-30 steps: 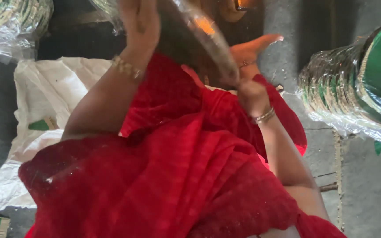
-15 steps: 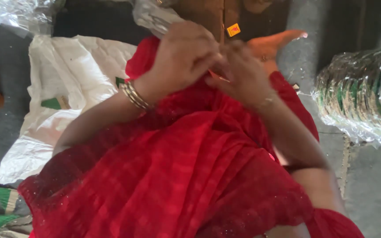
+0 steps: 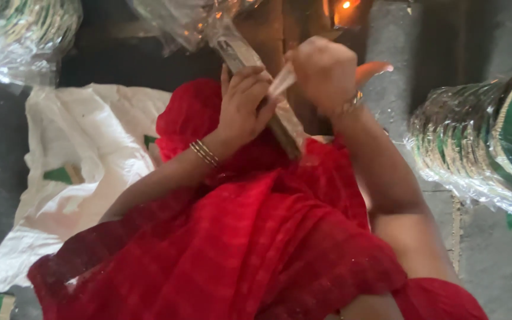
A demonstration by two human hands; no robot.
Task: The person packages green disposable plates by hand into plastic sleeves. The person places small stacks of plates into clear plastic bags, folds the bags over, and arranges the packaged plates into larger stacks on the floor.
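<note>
My left hand [image 3: 244, 104] is closed around the twisted neck of a clear plastic bag [image 3: 238, 53], which runs slantwise from the top of the view down to my red-draped lap [image 3: 256, 237]. Just to the right, my right hand [image 3: 324, 71] is a fist pinching a pale thin strip [image 3: 282, 80] that leads to the twisted neck. Both wrists wear bangles. What the bag holds is cut off at the top edge.
A stack of silver and green disposable plates in clear wrap [image 3: 481, 136] lies at the right. Another wrapped stack [image 3: 19, 29] is at the top left. A white sack [image 3: 78, 172] is spread on the grey floor [image 3: 487, 255] at the left.
My hands were pressed together low over my lap half a second ago. They are now higher and apart, the left on the twisted plastic, the right pulling the strip.
</note>
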